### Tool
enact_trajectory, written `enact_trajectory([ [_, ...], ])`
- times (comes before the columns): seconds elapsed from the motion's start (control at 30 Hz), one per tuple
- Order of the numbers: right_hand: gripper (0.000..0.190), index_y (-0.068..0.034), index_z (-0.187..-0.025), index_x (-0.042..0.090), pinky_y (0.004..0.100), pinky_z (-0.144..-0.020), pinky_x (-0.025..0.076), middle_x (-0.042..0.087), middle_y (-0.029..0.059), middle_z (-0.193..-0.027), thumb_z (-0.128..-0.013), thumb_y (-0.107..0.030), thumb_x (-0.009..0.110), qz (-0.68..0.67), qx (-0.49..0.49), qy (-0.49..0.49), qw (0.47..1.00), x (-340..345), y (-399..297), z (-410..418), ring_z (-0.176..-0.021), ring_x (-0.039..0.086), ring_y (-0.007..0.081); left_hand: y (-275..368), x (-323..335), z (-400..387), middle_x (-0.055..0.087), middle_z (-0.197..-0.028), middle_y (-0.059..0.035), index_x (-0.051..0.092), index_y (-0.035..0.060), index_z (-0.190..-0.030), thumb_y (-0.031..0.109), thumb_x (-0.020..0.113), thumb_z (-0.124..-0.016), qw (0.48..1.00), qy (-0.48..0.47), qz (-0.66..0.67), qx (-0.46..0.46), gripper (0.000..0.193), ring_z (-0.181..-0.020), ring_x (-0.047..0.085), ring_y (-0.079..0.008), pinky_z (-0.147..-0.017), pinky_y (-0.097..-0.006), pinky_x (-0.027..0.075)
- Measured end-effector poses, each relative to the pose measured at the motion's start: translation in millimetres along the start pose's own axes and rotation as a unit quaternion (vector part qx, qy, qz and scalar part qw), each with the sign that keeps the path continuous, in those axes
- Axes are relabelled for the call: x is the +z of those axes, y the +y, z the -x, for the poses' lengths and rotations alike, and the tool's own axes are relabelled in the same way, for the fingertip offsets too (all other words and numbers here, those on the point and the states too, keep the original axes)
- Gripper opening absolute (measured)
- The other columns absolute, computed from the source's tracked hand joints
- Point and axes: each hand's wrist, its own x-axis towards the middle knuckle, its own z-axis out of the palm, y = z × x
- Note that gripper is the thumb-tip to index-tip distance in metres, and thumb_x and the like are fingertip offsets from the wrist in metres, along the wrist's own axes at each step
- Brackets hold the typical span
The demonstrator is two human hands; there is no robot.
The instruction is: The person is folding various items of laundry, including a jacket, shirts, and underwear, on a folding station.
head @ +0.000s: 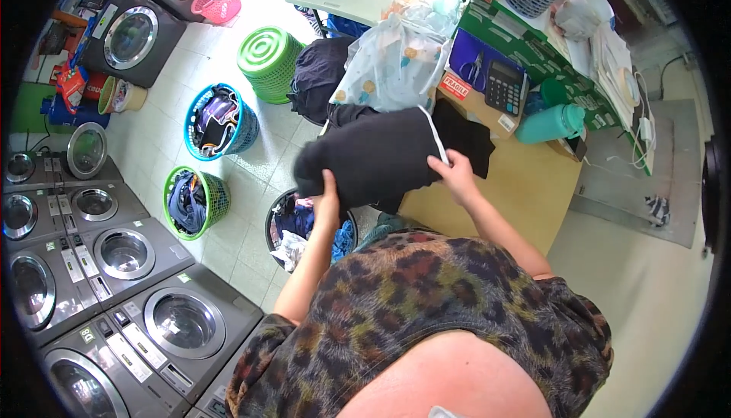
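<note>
A folded black garment [377, 152] with a white drawstring or trim [432, 129] along its right end is held up in front of me. My left hand [326, 201] grips its lower left end, the fingers hidden beneath the cloth. At the right end, my right hand [455, 173] pinches the edge by the white strip. Behind and below lies another black garment [465, 138] on the yellow tabletop [514, 189]. A plastic bag with a pineapple print [394, 64] sits just beyond the cloth.
Laundry baskets in blue [251, 132], green [220, 201] and black [269, 226] stand on the tiled floor at left, holding clothes. Stacked green baskets [268, 64] stand farther back. Front-loading machines [188, 326] line the left. A calculator [505, 88] and turquoise bottle [548, 124] are at right.
</note>
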Motion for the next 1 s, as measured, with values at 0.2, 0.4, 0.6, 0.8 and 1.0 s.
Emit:
enact_trajectory([
  [0.2,0.044,-0.001,-0.1,0.053,0.027,-0.068,0.044,0.056,0.0041,-0.085,-0.074,-0.028,0.075,-0.047,-0.046,0.017,0.998,-9.4,62.8,1.9,-0.076,0.052,0.0115,5.5,22.8,20.1,0.038,-0.139,-0.0157,0.03,-0.0047,-0.137,0.053,0.051,-0.087,0.997,-0.034,0.0,-0.066,0.079,-0.124,0.042,-0.0253,-0.102,-0.0339,0.034],
  [0.4,0.086,0.0,-0.128,0.039,0.034,-0.086,0.046,0.055,0.0145,-0.112,-0.064,-0.039,0.081,0.045,0.061,-0.055,0.996,2.0,36.8,-7.9,-0.1,0.056,0.0216,-21.6,7.9,5.1,0.038,-0.138,-0.017,0.03,-0.0039,-0.137,0.049,0.051,-0.089,0.994,-0.024,0.043,-0.099,0.075,-0.123,0.042,-0.0247,-0.101,-0.0329,0.034],
  [0.6,0.066,0.001,-0.112,0.048,0.0299,-0.071,0.049,0.06,0.0097,-0.097,-0.067,-0.036,0.08,-0.049,0.045,-0.001,0.998,7.1,34.2,-11.1,-0.085,0.059,0.0163,17.5,-2.9,27.6,0.042,-0.111,-0.0182,0.036,-0.0079,-0.12,0.037,0.075,-0.073,0.924,0.269,-0.15,0.225,0.076,-0.109,0.039,-0.031,-0.097,-0.0409,0.03],
  [0.8,0.056,0.0,-0.108,0.048,0.0287,-0.071,0.048,0.058,0.0089,-0.096,-0.072,-0.031,0.078,-0.072,0.01,-0.005,0.997,-0.1,48.2,-11.1,-0.081,0.057,0.015,131.8,40.5,47.5,0.051,-0.116,-0.0115,0.058,0.013,-0.11,0.029,0.071,-0.072,0.722,-0.016,-0.428,0.543,0.043,-0.114,0.041,-0.0305,-0.098,-0.0437,0.027],
  [1.0,0.045,0.001,-0.104,0.05,0.0263,-0.07,0.048,0.055,0.0056,-0.093,-0.076,-0.023,0.075,-0.159,-0.022,0.012,0.987,-1.2,64.1,4.2,-0.079,0.057,0.0131,82.7,109.2,2.1,0.038,-0.138,-0.0067,0.043,0.0268,-0.133,0.042,0.055,-0.083,0.607,-0.18,-0.528,0.566,0.053,-0.129,0.032,-0.0297,-0.106,-0.0533,0.018],
])
